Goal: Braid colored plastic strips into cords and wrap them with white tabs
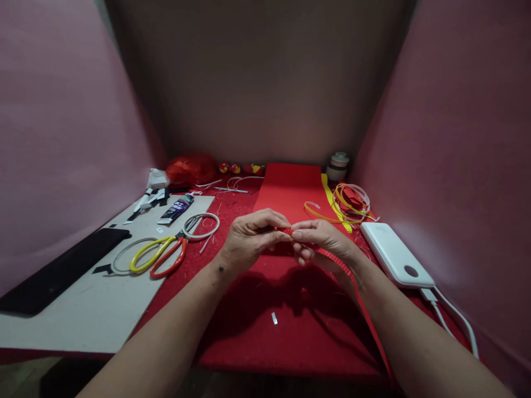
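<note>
Between my two hands, over the middle of the red-covered table, is a long red ribbed strip [360,296]. Its end is coiled into a small ribbed roll, partly hidden by fingers. My left hand [254,234] pinches this rolled end between thumb and fingertips. From the other side my right hand [317,239] is closed on the same strip, its thumb and fingers beside the roll. The strip's tail runs back under the right wrist and down past the forearm to the bottom edge. Both hands hover above the table, casting a shadow on the red cloth [249,337].
At left, scissors [160,257] and a glue tube [176,209] lie on a pale board [124,309] with a black flat bar [62,271]. Red sheets [292,188] lie ahead. At right are coiled yellow strips [350,204], a white power bank [396,254] with cable, and a jar [338,166].
</note>
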### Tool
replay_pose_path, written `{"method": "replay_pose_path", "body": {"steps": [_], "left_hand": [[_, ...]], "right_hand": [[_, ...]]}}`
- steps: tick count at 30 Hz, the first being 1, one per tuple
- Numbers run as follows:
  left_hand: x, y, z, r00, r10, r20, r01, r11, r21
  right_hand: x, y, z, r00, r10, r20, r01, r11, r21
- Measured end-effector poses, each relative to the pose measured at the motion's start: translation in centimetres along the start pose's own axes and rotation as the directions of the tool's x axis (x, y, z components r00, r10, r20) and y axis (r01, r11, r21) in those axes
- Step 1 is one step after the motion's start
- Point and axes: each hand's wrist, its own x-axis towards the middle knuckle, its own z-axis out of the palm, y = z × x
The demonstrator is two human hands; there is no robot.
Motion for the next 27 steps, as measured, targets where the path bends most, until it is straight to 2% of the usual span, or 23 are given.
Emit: {"method": "replay_pose_path", "body": {"steps": [2, 5, 8, 10, 12, 16, 19, 22, 27], "left_hand": [[0.1, -0.2, -0.1, 0.995, 0.092, 0.043, -0.099, 0.976, 0.196], [0.0, -1.1, -0.3, 0.972, 0.179, 0.153, -0.233, 0.822, 0.52], [-0.3, -2.3, -0.2, 0.951, 0.174, 0.257, -0.309, 0.61, 0.729], [-0.5, -2.7, -0.1, 0.943, 0.154, 0.296, -0.332, 0.533, 0.779], [-0.5, -2.6, -0.2, 0.946, 0.151, 0.285, -0.319, 0.572, 0.756], [-0.1, -0.9, -0.5, 0.973, 0.136, 0.184, -0.216, 0.813, 0.541], [0.1, 0.3, -0.6, 0.99, 0.104, 0.093, -0.13, 0.928, 0.348], [0.1, 0.7, -0.5, 0.998, 0.059, 0.031, -0.064, 0.98, 0.187], [0.0, 0.5, -0.2, 1.0, -0.019, 0.01, 0.019, 1.0, -0.005]], "right_hand": [[0.1, 0.0, -0.2, 0.999, 0.02, -0.048, -0.022, 0.999, -0.033], [0.3, 0.1, -0.4, 0.994, 0.035, -0.104, -0.047, 0.993, -0.113], [0.4, 0.1, -0.4, 0.99, 0.035, -0.134, -0.065, 0.972, -0.227], [0.4, 0.0, -0.3, 0.988, 0.045, -0.146, -0.086, 0.952, -0.293], [0.3, -0.2, -0.2, 0.991, 0.05, -0.127, -0.09, 0.94, -0.329], [0.1, -0.4, -0.2, 0.999, 0.031, -0.042, -0.041, 0.961, -0.275], [-0.1, -0.3, -0.3, 1.0, 0.013, -0.009, -0.014, 0.984, -0.175], [-0.2, -0.2, -0.1, 1.0, 0.013, 0.0, -0.013, 0.995, -0.096], [-0.3, -0.2, 0.5, 1.0, 0.01, -0.011, -0.01, 1.0, -0.008]]}}
